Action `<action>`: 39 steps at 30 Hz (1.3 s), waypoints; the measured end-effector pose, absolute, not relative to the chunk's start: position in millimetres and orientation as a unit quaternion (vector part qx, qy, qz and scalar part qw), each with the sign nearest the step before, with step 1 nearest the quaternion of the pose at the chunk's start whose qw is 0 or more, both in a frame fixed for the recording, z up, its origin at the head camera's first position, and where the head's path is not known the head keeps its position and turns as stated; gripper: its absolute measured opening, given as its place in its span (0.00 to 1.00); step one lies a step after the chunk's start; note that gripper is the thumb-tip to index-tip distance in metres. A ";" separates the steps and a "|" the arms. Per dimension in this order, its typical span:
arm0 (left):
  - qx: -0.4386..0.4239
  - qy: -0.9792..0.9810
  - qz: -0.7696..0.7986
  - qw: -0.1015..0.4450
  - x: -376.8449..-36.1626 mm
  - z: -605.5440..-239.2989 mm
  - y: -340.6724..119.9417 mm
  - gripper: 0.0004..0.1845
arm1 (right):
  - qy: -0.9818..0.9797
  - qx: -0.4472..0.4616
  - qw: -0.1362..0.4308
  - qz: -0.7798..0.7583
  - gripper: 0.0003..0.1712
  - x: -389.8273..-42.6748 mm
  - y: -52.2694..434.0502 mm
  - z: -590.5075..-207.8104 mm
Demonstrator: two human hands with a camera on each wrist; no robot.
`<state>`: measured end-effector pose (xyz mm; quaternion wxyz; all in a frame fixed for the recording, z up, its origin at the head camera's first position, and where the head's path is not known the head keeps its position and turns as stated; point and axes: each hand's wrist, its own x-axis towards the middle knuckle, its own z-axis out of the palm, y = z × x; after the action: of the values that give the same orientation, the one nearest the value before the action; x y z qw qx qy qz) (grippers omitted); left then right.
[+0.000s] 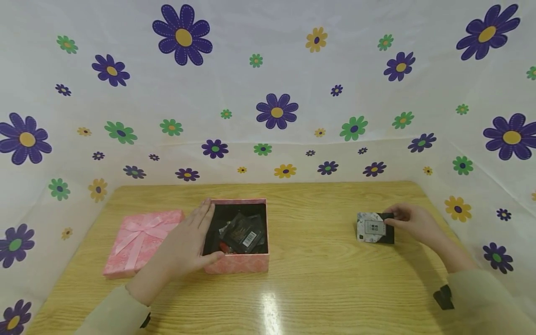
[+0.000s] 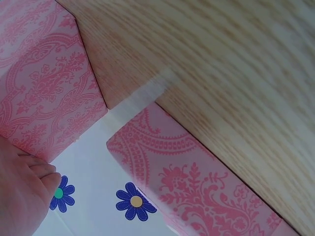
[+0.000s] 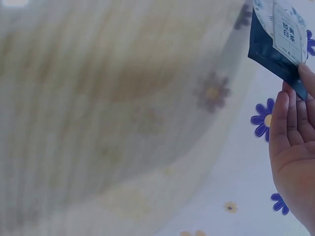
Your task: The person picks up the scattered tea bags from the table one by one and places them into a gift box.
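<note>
My right hand [image 1: 414, 223] pinches a flat sachet [image 1: 369, 228] by its right edge, thumb in front and fingers behind. The sachet is black with a pale floral print and a label, seen also in the right wrist view at the upper right corner. My left hand [image 1: 186, 237] rests along the left side of an open pink box [image 1: 236, 264], fingers straight by the left rim and thumb reaching to the front rim. Several dark packets [image 1: 247, 232] lie inside the box, one with a white barcode. A bit of red shows beneath them.
Left of the box lies its pink lid [image 1: 144, 239] with a ribbon bow on top, partly behind my left forearm. Both stand on a wooden table [image 1: 314, 279]. A white cloth [image 1: 234, 83] with printed flowers hangs around the back and sides.
</note>
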<state>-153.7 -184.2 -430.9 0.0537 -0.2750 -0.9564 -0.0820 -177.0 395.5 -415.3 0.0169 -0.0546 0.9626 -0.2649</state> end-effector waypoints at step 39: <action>-0.278 -0.955 -0.085 0.061 -154.6 -430.7 -184.1 0.61 | 0.928 -0.121 -0.002 -0.352 0.12 -245.6 258.1 -349.6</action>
<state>-154.6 -184.1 -430.7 0.0614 -0.2784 -0.9547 -0.0852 -245.6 258.1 -349.6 -0.0019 -0.1211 0.9281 -0.3521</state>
